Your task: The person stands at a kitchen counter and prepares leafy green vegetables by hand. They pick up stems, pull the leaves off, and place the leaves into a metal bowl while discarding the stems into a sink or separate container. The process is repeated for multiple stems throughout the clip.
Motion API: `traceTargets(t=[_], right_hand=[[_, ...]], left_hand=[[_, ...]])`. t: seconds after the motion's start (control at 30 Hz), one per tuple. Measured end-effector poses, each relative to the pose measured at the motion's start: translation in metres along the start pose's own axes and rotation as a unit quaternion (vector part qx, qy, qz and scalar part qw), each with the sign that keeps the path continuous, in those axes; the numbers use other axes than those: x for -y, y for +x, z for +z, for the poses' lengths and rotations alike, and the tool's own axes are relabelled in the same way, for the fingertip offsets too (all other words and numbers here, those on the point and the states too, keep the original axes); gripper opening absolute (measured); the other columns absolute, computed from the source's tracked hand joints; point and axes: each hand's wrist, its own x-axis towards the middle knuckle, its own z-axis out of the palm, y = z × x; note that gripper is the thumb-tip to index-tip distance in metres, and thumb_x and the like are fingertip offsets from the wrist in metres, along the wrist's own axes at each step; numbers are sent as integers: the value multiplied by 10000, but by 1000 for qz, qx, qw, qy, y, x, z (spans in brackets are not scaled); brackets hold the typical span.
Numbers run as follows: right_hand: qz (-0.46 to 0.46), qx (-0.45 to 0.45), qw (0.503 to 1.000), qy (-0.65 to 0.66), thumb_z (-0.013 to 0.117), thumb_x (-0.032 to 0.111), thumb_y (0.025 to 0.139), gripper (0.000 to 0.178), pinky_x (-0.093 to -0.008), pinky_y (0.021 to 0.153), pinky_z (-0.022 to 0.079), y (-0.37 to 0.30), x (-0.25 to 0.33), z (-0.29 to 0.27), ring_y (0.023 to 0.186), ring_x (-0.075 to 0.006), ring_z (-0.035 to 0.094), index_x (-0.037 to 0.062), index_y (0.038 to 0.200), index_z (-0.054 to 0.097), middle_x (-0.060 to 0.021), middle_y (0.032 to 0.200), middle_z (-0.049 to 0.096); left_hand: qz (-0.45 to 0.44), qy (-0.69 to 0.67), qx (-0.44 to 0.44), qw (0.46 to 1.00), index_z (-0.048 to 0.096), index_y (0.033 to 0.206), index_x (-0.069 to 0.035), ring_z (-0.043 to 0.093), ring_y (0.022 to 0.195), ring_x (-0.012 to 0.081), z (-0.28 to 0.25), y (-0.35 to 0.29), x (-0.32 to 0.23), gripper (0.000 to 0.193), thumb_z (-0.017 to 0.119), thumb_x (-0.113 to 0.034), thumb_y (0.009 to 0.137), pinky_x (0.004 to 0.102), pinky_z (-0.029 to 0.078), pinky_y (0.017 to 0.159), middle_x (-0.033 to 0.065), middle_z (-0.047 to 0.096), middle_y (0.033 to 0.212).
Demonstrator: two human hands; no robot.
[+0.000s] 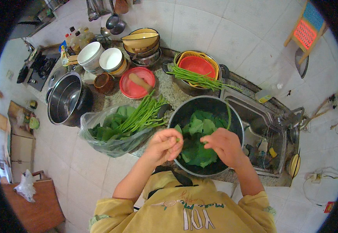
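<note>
Both hands are over a large dark pot (209,101) that holds loose green leaves (202,126). My left hand (163,146) is closed at the pot's left rim, with a short bit of green stem (178,139) showing at the fingertips. Above the right side of the pot, the fingers of my right hand (226,146) are bent into a pinch; what they hold is too small to tell. One long green stem (228,115) rises from behind this hand, and whether it is gripped is hidden. Left of the pot lies a clear plastic bag (86,126) of leafy greens with long stems (143,114).
A metal sink (239,99) adjoins the pot on the right. Behind it, more stems (194,77) lie across a red basket (198,64). A red colander (128,87), brown jar (104,82), white bowls (110,59) and an open steel pot (55,105) stand to the left.
</note>
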Motion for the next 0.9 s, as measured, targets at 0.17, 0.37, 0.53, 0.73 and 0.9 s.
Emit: traceTargets(t=[0.17, 0.37, 0.53, 0.73, 0.9], right_hand=[[14, -74, 987, -139, 459, -76, 745, 401, -319, 756, 410, 37, -28, -9, 807, -287, 498, 9, 1136, 479, -165, 870, 514], [1, -76, 981, -178, 487, -39, 750, 328, -357, 763, 406, 129, -108, 14, 861, -327, 500, -25, 1078, 503, -184, 873, 512], [-20, -96, 970, -224, 511, 22, 739, 221, -389, 718, 425, 191, -158, 47, 807, -331, 528, 5, 943, 593, -172, 805, 545], [5, -46, 979, -200, 488, 64, 709, 220, -398, 713, 428, 213, -182, 74, 799, -325, 527, 56, 864, 645, -158, 779, 554], [-10, -38, 975, -218, 497, 54, 703, 225, -384, 704, 429, 215, -196, 81, 789, -312, 529, 41, 879, 636, -152, 778, 566]], left_hand=[[43, -39, -15, 998, 499, 853, -8, 415, 468, 122, -29, -22, -7, 240, 586, -227, 810, 221, 324, 382, 37, 425, 615], [84, -44, -104, 990, 465, 747, -19, 397, 465, 121, -42, -56, -7, 269, 616, -237, 787, 211, 321, 373, 25, 401, 594], [123, -65, -121, 983, 487, 798, -23, 392, 454, 122, -56, -85, -3, 235, 614, -220, 791, 213, 320, 369, 29, 403, 602], [162, -71, -176, 968, 475, 795, -18, 391, 457, 124, -69, -119, -4, 220, 593, -204, 806, 217, 324, 368, 36, 409, 619], [161, -92, -192, 964, 471, 787, -12, 395, 463, 125, -74, -125, -5, 205, 576, -186, 814, 216, 335, 366, 41, 411, 628]])
